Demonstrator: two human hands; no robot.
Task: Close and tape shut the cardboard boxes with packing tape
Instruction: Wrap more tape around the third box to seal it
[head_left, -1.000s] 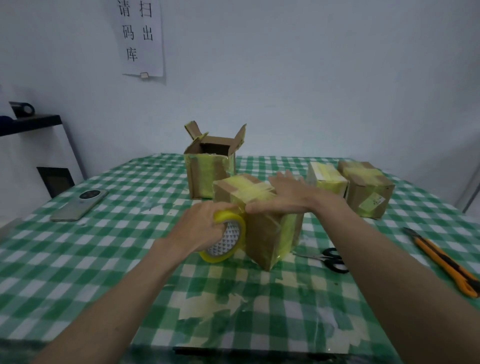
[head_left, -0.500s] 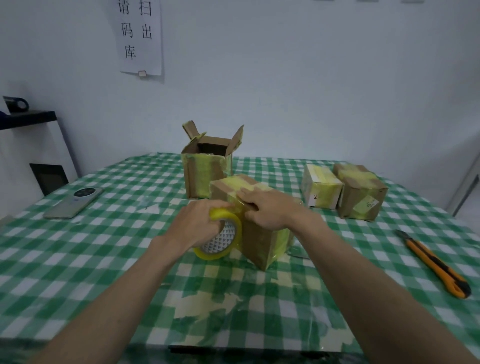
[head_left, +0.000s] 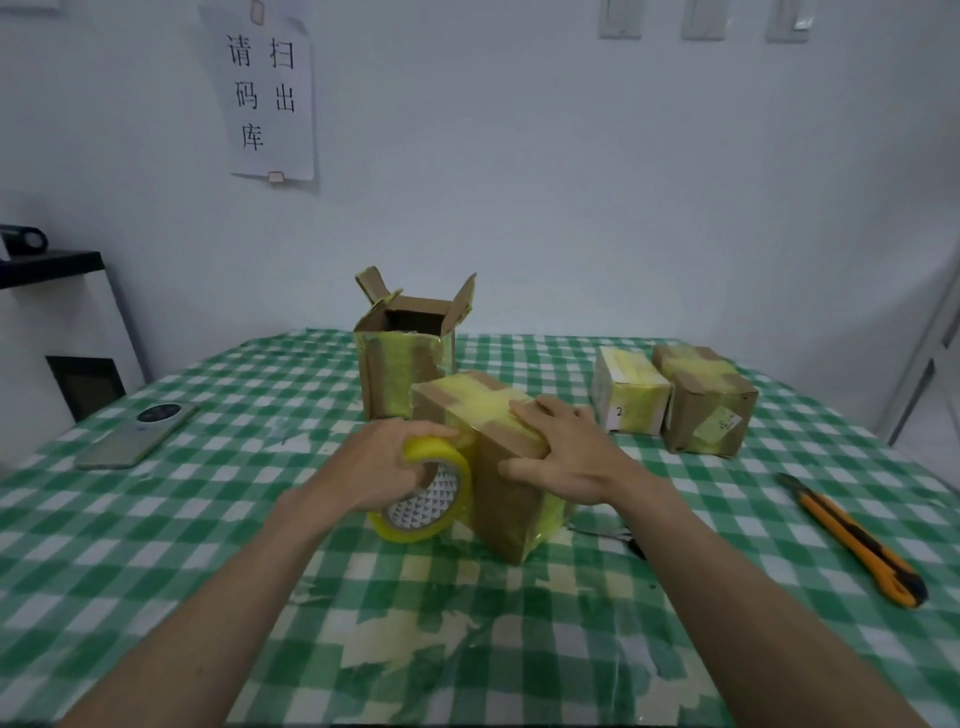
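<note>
Both hands work at the near cardboard box (head_left: 498, 467), which sits at the middle of the tabletop (head_left: 156, 561). Left hand (head_left: 384, 462) curls over the top of a roll of yellowish packing tape (head_left: 423, 493), gripping it with the roll's edge against the box's left face; its white core carries a small triangle print. Right hand (head_left: 563, 457) lies spread and flat on the box's top right edge, fingers over the taped lid and thumb down the front face. That box is plain brown card, squarish, with glossy yellow tape across its lid and round its lower corner.

Behind it stands an open box (head_left: 405, 364), taller, flaps up and ragged, its sides banded with tape. Two sealed boxes (head_left: 675, 400) sit side by side to the right, touching. An orange and black utility knife (head_left: 857, 540) lies near the right edge. A flat grey phone (head_left: 137, 434) rests on the left. Green and white check cloth covers the tabletop, with shiny tape scraps stuck near the front. Dark scissors (head_left: 631, 543) are mostly hidden behind the right forearm. A paper notice (head_left: 267, 93) hangs on the white wall.
</note>
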